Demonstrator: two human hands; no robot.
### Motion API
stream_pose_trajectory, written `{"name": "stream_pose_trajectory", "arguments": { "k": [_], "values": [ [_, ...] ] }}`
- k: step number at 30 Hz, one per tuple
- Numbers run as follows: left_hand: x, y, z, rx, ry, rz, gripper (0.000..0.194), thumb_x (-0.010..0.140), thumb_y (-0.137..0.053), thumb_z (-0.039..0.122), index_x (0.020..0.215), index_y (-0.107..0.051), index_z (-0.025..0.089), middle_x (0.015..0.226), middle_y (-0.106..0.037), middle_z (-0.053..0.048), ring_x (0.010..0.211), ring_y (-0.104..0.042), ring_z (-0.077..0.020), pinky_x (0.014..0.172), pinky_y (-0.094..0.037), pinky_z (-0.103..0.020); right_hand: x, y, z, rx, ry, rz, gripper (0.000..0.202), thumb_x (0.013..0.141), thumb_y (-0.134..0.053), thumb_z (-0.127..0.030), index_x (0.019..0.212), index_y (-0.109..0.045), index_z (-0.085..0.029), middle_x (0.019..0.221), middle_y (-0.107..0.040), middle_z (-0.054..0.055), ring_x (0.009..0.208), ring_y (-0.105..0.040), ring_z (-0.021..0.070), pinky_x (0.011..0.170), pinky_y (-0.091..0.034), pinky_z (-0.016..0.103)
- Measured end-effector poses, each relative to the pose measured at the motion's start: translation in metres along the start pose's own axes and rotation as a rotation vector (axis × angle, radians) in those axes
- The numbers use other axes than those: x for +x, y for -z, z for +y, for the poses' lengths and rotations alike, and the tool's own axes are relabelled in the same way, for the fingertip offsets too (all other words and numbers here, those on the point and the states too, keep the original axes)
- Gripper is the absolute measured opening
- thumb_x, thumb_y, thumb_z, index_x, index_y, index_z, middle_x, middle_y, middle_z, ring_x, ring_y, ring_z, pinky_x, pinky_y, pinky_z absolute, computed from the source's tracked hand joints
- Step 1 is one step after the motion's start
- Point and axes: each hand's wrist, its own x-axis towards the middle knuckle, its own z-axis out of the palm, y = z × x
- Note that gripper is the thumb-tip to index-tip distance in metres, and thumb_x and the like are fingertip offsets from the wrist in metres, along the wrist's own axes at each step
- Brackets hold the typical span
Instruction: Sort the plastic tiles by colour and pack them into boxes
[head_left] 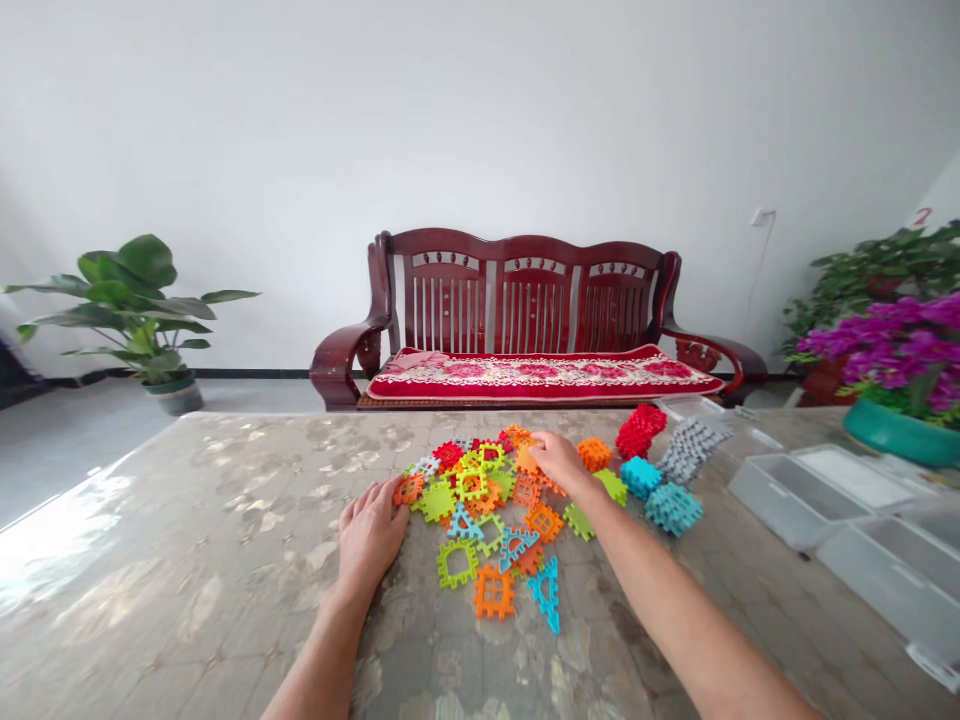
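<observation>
A loose heap of plastic interlocking tiles in orange, lime green, blue, red and grey lies on the table in front of me. My left hand point(371, 530) rests on the cloth at the heap's left edge, fingers stretched out, its thumb side by an orange window tile point(409, 489). At the far right of the heap my right hand point(559, 462) has its fingers closed on an orange tile point(526, 458); the fingertips are partly hidden. Nearer me lie a green frame tile point(457, 564), another orange window tile point(493, 592) and a blue triangle tile point(547, 594).
Right of my right forearm stand stacked tiles: orange point(594, 454), red point(640, 431), grey point(691, 449) and blue point(673, 508). Clear plastic boxes point(787, 492) and a teal flowerpot point(896, 435) occupy the right side. A wooden bench point(525, 300) is beyond the patterned tablecloth point(225, 560).
</observation>
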Motion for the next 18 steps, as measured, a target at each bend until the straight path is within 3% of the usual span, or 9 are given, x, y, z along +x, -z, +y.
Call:
{"name": "stream_pose_trajectory", "arguments": {
  "k": [4,8,18],
  "values": [
    [0.000,0.000,0.000,-0.004,0.004,-0.006,0.045,0.087,-0.042,0.025,0.130,-0.056,0.023,0.131,-0.063,-0.006,0.127,-0.051,-0.0252,0.106,-0.035,-0.041,-0.012,0.003,-0.006,-0.007,0.019,-0.023,0.041,0.084,-0.055,-0.035,0.124,-0.061,-0.027,0.118,-0.069,0.003,0.106,-0.064,0.0200,0.087,-0.046,0.028],
    [-0.001,0.001,0.001,-0.012,0.013,-0.013,0.045,0.088,-0.041,0.025,0.131,-0.055,0.022,0.132,-0.062,-0.007,0.128,-0.049,-0.0252,0.107,-0.033,-0.041,-0.025,0.010,-0.018,-0.171,0.080,-0.046,0.050,0.078,-0.062,-0.043,0.125,-0.061,-0.025,0.118,-0.069,0.008,0.110,-0.060,0.0254,0.089,-0.044,0.031],
    [0.000,0.002,0.001,-0.009,0.022,-0.020,0.045,0.088,-0.042,0.025,0.131,-0.055,0.024,0.131,-0.062,-0.008,0.126,-0.051,-0.0240,0.107,-0.033,-0.040,-0.028,-0.002,-0.027,-0.274,0.093,0.001,0.048,0.079,-0.059,-0.035,0.126,-0.059,-0.023,0.117,-0.069,0.008,0.111,-0.059,0.0259,0.092,-0.040,0.032]
  ]
}}
